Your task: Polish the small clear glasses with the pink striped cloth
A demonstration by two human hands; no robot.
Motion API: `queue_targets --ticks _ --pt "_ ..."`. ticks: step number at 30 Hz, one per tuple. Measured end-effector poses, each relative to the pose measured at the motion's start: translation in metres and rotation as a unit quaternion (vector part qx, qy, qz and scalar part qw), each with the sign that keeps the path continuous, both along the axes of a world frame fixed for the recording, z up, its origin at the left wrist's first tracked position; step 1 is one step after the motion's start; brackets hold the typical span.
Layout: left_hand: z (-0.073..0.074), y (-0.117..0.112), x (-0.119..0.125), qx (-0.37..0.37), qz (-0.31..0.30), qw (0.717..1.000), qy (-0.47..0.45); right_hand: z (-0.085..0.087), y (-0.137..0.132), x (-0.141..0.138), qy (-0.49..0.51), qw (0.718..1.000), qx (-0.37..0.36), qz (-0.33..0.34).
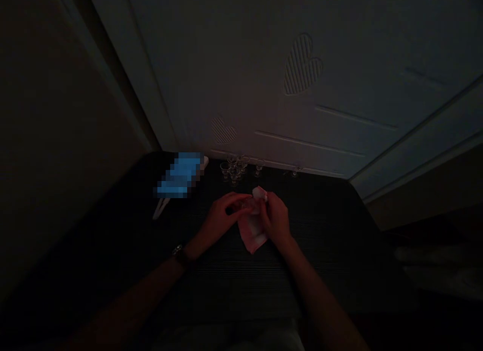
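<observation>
In dim reddish light, my left hand (222, 212) has its thumb and fingers curved round a small clear glass (243, 205). Its outline is faint, and the fingers partly cover it. A pale pink cloth (252, 234) hangs down between my hands onto the dark table. My right hand (277, 215) grips the upper part of this cloth, and a bunched corner sticks up by its fingertips. The cloth meets the glass near the left fingertips. Just beyond my hands stands a cluster of small stemmed glasses (234, 171).
More small glasses stand by the wall, one glass (258, 167) right of the cluster and another glass (295, 172) farther right. At left, a blurred blue screen (180, 175) leans on a pale stand (161, 208). A white panel with raised hearts (303, 64) backs the dark table (226, 280).
</observation>
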State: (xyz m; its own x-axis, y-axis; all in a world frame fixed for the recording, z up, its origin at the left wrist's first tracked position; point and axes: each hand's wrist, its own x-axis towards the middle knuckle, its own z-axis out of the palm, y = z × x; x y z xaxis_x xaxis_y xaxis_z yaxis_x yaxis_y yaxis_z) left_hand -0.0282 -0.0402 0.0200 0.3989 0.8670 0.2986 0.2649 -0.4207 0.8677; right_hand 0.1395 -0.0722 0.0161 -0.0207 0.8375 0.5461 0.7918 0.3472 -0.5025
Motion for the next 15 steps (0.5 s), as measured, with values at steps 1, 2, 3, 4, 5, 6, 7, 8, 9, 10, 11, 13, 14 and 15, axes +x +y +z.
queue_targets --ticks 1,2,3,4,5,6,7,8,9,10,11,13,14,15 --pt "0.0006 -0.0001 -0.0002 0.003 0.001 1.000 0.004 -0.0003 0.0000 -0.0003 0.000 1.000 0.002 0.010" --pt "0.0012 -0.0001 -0.0004 0.004 0.002 1.000 0.007 -0.0006 0.0000 -0.0004 -0.001 1.000 0.002 0.018" --pt "0.0016 0.0000 -0.0006 0.004 0.005 1.000 0.009 -0.0008 0.0000 -0.0004 -0.001 1.000 -0.001 0.026" --pt "0.0019 0.0000 -0.0008 0.003 0.007 1.000 0.009 -0.0011 -0.0001 -0.0003 -0.001 0.999 -0.004 0.032" --pt "0.0021 0.0001 -0.0009 -0.001 0.010 1.000 0.006 -0.0014 -0.0002 -0.0001 -0.001 0.999 -0.007 0.038" --pt "0.0022 0.0001 -0.0009 -0.007 0.011 1.000 0.002 -0.0018 -0.0003 0.0001 -0.002 0.999 -0.009 0.042" --pt "0.0021 0.0001 -0.0009 -0.014 0.013 1.000 -0.006 -0.0024 -0.0004 0.0004 -0.003 0.999 -0.010 0.044" --pt "0.0020 0.0002 -0.0007 -0.022 0.015 1.000 -0.014 -0.0030 -0.0005 0.0006 -0.004 0.999 -0.009 0.045" --pt "0.0019 0.0003 -0.0005 -0.030 0.016 0.999 -0.022 -0.0035 -0.0005 0.0008 -0.005 0.999 -0.008 0.046" --pt "0.0017 0.0004 -0.0003 -0.038 0.018 0.999 -0.029 -0.0039 -0.0005 0.0010 -0.004 0.999 -0.006 0.047" --pt "0.0016 0.0006 -0.0002 -0.044 0.019 0.998 -0.033 -0.0042 -0.0005 0.0012 -0.002 0.999 -0.005 0.048" --pt "0.0019 0.0009 0.0000 -0.051 0.015 0.998 -0.039 -0.0040 -0.0006 0.0015 0.003 0.999 -0.004 0.052" --pt "0.0022 0.0009 0.0001 -0.052 0.012 0.998 -0.039 -0.0036 -0.0007 0.0016 0.004 0.999 -0.004 0.054" --pt "0.0025 0.0008 0.0000 -0.053 0.011 0.998 -0.040 -0.0031 -0.0008 0.0016 0.003 0.999 -0.004 0.054"
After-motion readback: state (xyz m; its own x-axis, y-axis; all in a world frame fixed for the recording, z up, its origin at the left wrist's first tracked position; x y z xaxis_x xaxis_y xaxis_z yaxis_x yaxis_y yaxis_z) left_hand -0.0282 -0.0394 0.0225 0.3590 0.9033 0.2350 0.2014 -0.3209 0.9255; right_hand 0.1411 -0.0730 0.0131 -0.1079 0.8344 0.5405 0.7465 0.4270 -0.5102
